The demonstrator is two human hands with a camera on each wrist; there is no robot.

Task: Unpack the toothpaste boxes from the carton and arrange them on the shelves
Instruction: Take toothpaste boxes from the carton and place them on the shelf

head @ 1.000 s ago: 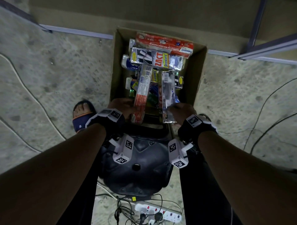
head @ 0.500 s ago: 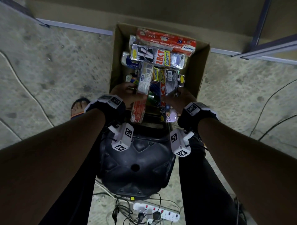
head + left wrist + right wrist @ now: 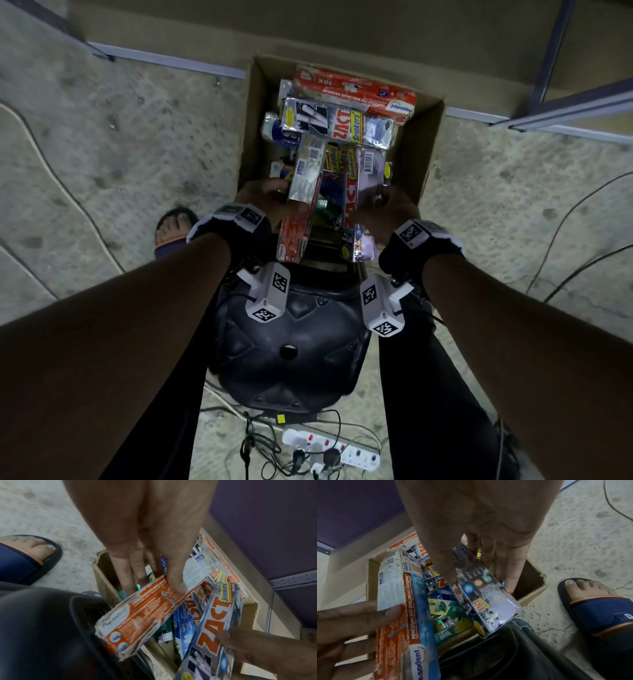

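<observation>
An open brown carton (image 3: 423,147) stands on the floor, holding several toothpaste boxes. My left hand (image 3: 263,200) pinches an orange-and-white Pepsodent box (image 3: 301,209) (image 3: 145,611) (image 3: 400,612) at the carton's near left, thumb on top and fingers underneath. My right hand (image 3: 390,205) grips a silver Zact Smokers box (image 3: 359,205) (image 3: 481,595) (image 3: 216,622) at the near right, thumb on its face. Both boxes lie tilted, their near ends sticking out over the carton's near edge. More Zact and Pepsodent boxes (image 3: 352,92) lie across the far end.
A black plastic stool (image 3: 291,342) sits between my legs against the carton. A power strip (image 3: 329,452) with cables lies behind it. A metal shelf frame (image 3: 565,106) runs along the wall at upper right. My sandalled foot (image 3: 171,226) is left of the carton.
Both hands have moved a little forward over the carton with their boxes still held. The boxes' near ends have risen slightly over the carton's near edge.
</observation>
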